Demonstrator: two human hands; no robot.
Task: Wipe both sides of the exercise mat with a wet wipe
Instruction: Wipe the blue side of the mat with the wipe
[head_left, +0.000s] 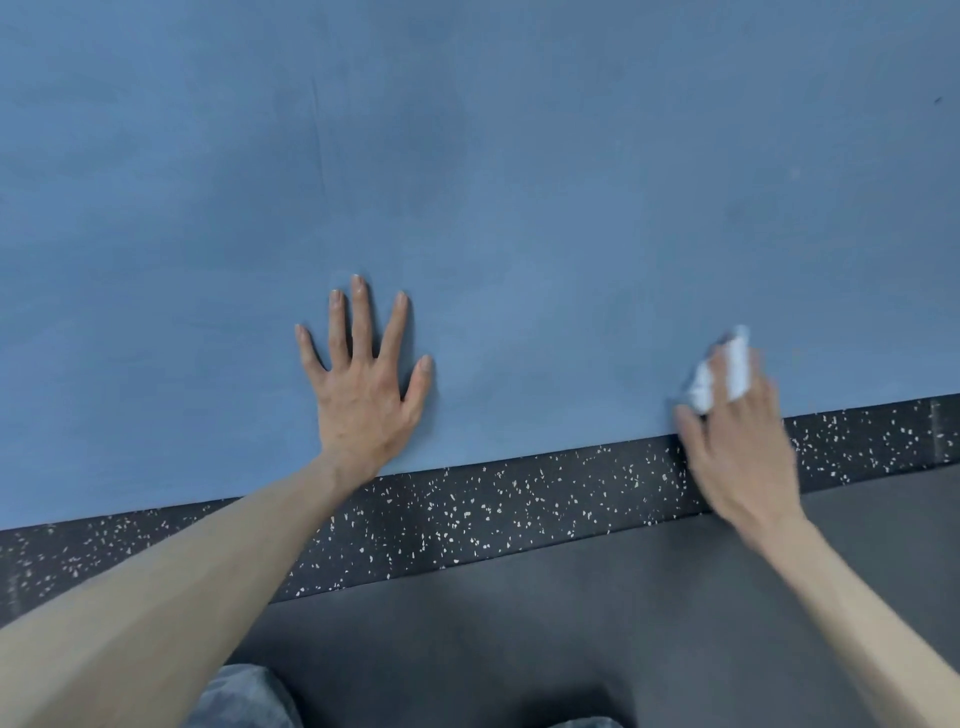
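Note:
A blue exercise mat (493, 182) lies flat and fills the upper two thirds of the head view. My left hand (366, 387) rests palm down on it near its front edge, fingers spread, holding nothing. My right hand (737, 441) is blurred with motion at the mat's front edge, further right. It grips a crumpled white wet wipe (719, 376) between the fingers, and the wipe is pressed on the mat's surface.
A strip of black speckled rubber floor (493, 509) runs along the mat's front edge. Nearer to me lies a dark grey mat (571, 623). My knees in grey fabric (244, 696) show at the bottom edge.

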